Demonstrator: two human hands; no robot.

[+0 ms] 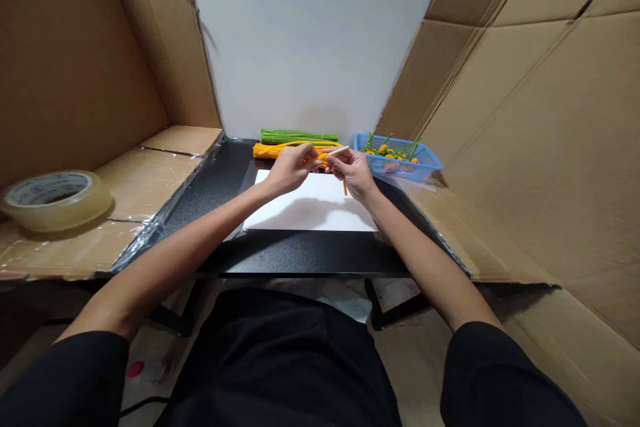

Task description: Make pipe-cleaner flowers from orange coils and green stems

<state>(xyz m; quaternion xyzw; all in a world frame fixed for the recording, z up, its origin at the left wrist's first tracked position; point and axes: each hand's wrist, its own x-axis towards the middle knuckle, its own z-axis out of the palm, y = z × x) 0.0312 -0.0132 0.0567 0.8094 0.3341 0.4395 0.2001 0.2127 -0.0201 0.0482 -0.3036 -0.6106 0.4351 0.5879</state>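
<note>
Above a white sheet (310, 207), both hands meet at an orange fuzzy stem piece (323, 159). My left hand (295, 165) pinches its left side, fingers closed. My right hand (353, 170) is closed on its right side and also holds a thin pale stick (339, 151) slanting up to the right. An orange end (345, 187) hangs below my right fingers. The exact shape of the orange piece is partly hidden by the fingers. Behind the hands lie a bundle of orange stems (264, 151) and a bundle of green stems (300, 136).
A blue basket (425, 172) with orange and green pieces stands at the back right. On the cardboard at the left lies a large roll of clear tape (60, 200). Cardboard walls (540, 113) flank the black table (290, 253), with a pale wall behind.
</note>
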